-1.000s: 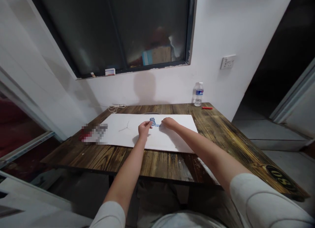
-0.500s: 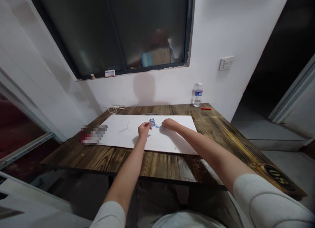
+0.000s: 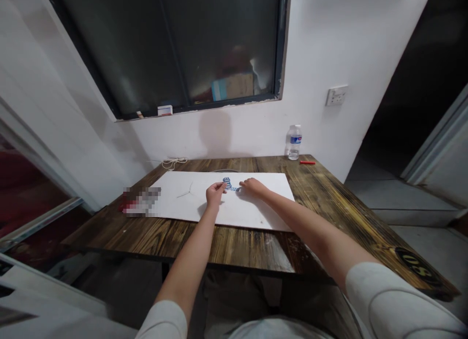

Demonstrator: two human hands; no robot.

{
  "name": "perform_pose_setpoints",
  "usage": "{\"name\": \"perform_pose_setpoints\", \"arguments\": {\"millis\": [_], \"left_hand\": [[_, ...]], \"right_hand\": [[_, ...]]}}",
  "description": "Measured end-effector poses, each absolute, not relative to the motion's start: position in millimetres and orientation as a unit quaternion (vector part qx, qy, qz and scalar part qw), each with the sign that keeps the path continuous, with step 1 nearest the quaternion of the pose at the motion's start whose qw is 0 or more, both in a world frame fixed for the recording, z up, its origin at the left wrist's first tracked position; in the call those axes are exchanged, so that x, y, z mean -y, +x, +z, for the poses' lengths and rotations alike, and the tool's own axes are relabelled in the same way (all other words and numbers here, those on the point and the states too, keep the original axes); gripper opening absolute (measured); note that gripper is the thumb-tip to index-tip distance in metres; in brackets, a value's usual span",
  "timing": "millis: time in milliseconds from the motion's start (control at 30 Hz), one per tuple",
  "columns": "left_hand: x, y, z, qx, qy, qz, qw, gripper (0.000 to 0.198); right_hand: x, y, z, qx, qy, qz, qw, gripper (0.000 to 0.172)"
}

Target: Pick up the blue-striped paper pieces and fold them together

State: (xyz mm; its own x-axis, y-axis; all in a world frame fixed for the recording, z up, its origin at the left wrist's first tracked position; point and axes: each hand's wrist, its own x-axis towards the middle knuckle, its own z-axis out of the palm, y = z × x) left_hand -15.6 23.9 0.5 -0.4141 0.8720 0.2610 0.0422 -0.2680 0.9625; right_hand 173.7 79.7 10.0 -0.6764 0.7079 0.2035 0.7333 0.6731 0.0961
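- left hand (image 3: pixel 215 194): thumb and fingers pinched narrow, looks like it's got hold of the left end of the strip
- right hand (image 3: pixel 253 186): fingers curled loosely, tips right at the strip's right end, but can't tell if it's actually gripping
- the thing itself is a blue-and-white coiled strip (image 3: pixel 230 184), maybe paper, too small to tell. it lies bunched up between both hands, near the far edge of the sheet
- that's on a big white sheet (image 3: pixel 252 213) lying flat on a scorched-look wooden table (image 3: pixel 234 251), with a thin grey y-shaped mark (image 3: pixel 185 192) left of the hands
- pixelated blur (image 3: pixel 141 201) at the sheet's left end, no idea what's under it
- back of the table: a bundle of white cord (image 3: pixel 174 163) on the left, a plastic water bottle (image 3: pixel 294 142) standing upright on the right, and a red stick (image 3: pixel 307 162) lying just beside it
- wall behind has a dark window (image 3: pixel 164 46) and a wall socket (image 3: pixel 336 95)
- white sleeves (image 3: pixel 398 300) on both arms
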Motion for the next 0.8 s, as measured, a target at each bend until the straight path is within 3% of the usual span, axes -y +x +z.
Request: {"name": "perform_pose_setpoints", "arguments": {"millis": [333,600,700,800], "left_hand": [[-23.3,-14.9,-0.8,-0.519,0.448,0.658,0.31,0.037],[-23.3,-13.1,-0.6,-0.527,0.45,0.646,0.321,0.04],[-21.1,-10.0,2.4,-0.505,0.461,0.644,0.343,0.043],[-17.2,-5.5,6.0,-0.49,0.476,0.634,0.362,0.045]], "right_hand": [[-83.5,184.2,-6.7,0.83,-0.487,0.063,0.265,0.037],[-73.0,173.4,15.1,0.715,-0.41,0.318,0.469,0.005],[-62.8,166.1,22.3,0.676,-0.375,0.406,0.487,0.017],[-52.4,162.0,23.4,0.673,-0.382,0.412,0.481,0.027]]}}
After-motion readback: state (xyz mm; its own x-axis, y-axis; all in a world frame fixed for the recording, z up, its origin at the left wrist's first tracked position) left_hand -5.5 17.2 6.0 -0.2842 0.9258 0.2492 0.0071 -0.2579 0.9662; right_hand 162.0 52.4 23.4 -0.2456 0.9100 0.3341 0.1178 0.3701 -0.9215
